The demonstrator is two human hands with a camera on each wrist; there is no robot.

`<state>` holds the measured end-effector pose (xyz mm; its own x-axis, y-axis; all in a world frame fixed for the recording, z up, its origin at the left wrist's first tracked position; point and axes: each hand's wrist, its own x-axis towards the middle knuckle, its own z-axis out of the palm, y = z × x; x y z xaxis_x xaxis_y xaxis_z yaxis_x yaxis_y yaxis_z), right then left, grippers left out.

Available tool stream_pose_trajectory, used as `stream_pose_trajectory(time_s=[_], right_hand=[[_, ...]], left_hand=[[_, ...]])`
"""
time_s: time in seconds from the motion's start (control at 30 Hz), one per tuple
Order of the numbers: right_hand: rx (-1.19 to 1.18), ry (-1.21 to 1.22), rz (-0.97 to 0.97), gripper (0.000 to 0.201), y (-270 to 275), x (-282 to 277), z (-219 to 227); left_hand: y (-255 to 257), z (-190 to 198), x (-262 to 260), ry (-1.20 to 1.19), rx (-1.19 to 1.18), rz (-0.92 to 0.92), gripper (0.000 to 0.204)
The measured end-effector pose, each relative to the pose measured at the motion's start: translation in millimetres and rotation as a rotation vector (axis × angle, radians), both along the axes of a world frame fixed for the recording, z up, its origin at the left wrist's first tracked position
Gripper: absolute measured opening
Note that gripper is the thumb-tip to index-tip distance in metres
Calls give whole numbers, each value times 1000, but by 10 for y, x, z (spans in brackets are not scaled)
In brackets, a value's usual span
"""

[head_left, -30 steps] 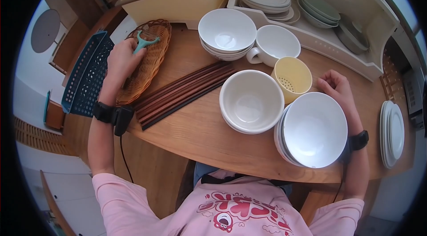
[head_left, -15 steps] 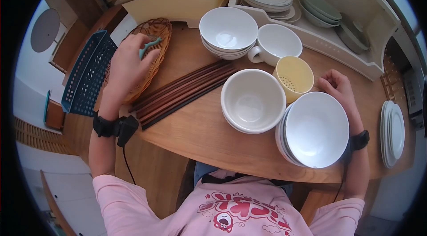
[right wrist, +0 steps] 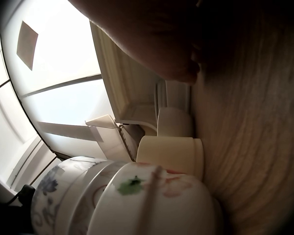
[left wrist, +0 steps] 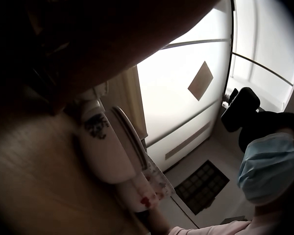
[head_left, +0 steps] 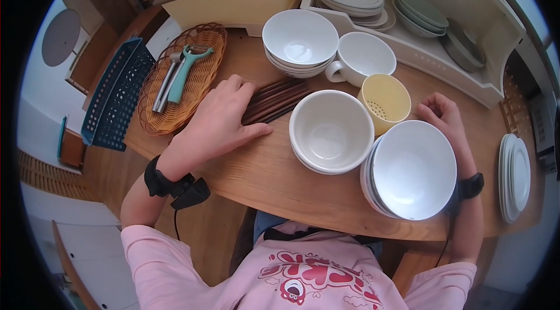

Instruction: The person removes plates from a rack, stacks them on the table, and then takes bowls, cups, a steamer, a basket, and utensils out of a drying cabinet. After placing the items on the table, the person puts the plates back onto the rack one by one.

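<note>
In the head view the left hand (head_left: pixel 213 120) lies over the near part of the dark brown chopsticks (head_left: pixel 280 97), thumb stretched out to the right; whether it touches them is unclear. Beyond it, the wicker basket (head_left: pixel 198 79) holds a green-handled peeler (head_left: pixel 181 79) and a silver tool (head_left: pixel 165 83). The right hand (head_left: pixel 444 116) rests on the table, fingers loosely bent, beside the yellow cup (head_left: pixel 385 97) and the stacked white bowls (head_left: pixel 414 170). The right wrist view shows that hand (right wrist: pixel 157 44) dark above the cup (right wrist: pixel 169 152) and a flowered bowl (right wrist: pixel 152 196).
A cream bowl (head_left: pixel 331 132), more stacked bowls (head_left: pixel 300 38) and a white mug (head_left: pixel 366 59) stand mid-table. Behind are a yellow bin (head_left: pixel 233 0) and a rack (head_left: pixel 408 47) with dishes. A blue perforated basket (head_left: pixel 116 94) is far left, plates (head_left: pixel 514 177) far right.
The left hand has let go of the green peeler, which lies in the wicker basket, and moved right and nearer, over the chopsticks. The right hand has stayed in place.
</note>
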<state>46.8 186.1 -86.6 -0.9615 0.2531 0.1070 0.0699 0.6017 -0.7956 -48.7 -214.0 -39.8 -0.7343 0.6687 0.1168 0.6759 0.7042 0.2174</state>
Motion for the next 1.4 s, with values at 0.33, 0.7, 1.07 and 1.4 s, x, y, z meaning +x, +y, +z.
stream_pose_trajectory(time_s=[0.33, 0.7, 1.07, 1.4], right_hand=[[2, -8, -3, 15, -5, -4, 1], [-20, 3, 12, 16, -13, 13, 11], [-41, 3, 26, 17, -24, 26, 14], [-38, -1, 25, 16, -55, 42, 41]], left_hand=[[-61, 50, -32, -12, -37, 1, 57], [-26, 155, -40, -120, -292, 40, 57], [-126, -24, -162, -69, -227, -75, 49], [-215, 8, -260, -113, -203, -159, 45]])
